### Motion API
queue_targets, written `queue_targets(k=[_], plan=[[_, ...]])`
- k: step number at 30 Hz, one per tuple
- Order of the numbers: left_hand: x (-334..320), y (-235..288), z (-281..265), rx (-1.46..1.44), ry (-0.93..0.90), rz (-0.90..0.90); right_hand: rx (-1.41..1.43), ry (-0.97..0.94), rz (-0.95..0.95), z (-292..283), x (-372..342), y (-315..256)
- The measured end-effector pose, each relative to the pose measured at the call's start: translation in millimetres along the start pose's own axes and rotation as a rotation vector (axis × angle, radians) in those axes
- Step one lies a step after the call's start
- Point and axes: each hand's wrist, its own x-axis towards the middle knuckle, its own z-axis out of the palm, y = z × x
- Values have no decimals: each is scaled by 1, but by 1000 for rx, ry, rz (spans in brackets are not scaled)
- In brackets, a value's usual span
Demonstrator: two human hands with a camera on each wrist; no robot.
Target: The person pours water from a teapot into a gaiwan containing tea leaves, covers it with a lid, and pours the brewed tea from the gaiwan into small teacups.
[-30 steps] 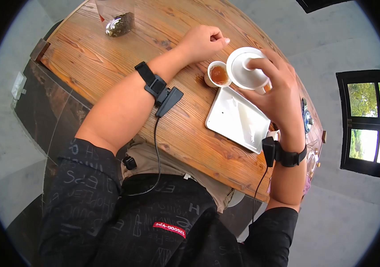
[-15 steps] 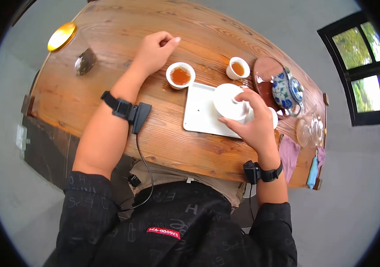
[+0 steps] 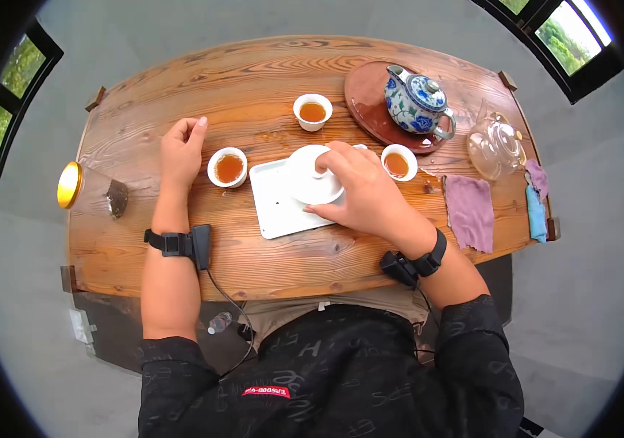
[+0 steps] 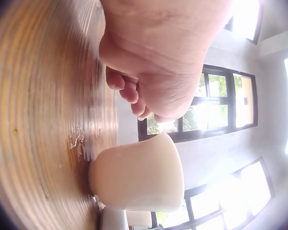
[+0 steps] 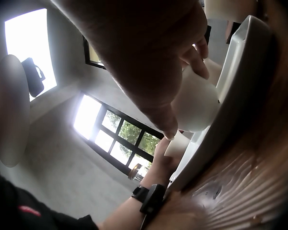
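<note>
My right hand point(image 3: 367, 190) holds a white lidded gaiwan point(image 3: 305, 171) by the rim, its index finger at the lid's knob and its thumb at the near edge. The gaiwan stands over the white rectangular tray point(image 3: 272, 212); in the right wrist view its bowl point(image 5: 194, 103) is low against the tray. My left hand point(image 3: 182, 150) rests on the table at left, fingers loosely curled and thumb raised, holding nothing. Close beside it is a white cup point(image 3: 227, 168) of amber tea, seen side-on as a pale cup point(image 4: 139, 177) in the left wrist view.
Two more tea cups stand behind the tray point(image 3: 313, 112) and at its right point(image 3: 399, 162). A blue-and-white teapot point(image 3: 418, 106) sits on a round brown tray point(image 3: 365, 87). Farther right are a glass teapot point(image 3: 494, 150) and a purple cloth point(image 3: 470, 212); a gold-lidded jar point(image 3: 93, 191) lies left.
My right hand has brought the gaiwan from beside the left tea cup back over the white tray and levelled it. The left hand stays resting on the table, while the head view has turned.
</note>
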Motion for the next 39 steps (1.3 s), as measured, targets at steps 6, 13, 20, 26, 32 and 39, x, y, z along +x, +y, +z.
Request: queue_targets(k=[6,13,20,26,32,39], plan=[[-2,2,0,-51,2,-13,-119,-9,-88,-2,-4,4],[-1,2,0,-62,24,-15,-137,437,-242,-54,14,24],[-2,2,-2,-123,7,-91,329,917,90,-62,-8,125],[1,-7,-6,-223,-33,-173,350,1164,155,-73,-14,171],[2,-11,-7,-265,-19,-187,319,1094,218,-71,-13,162],[1,-9,-7,-278,-28,-172,266,966,263,-66,-15,176]])
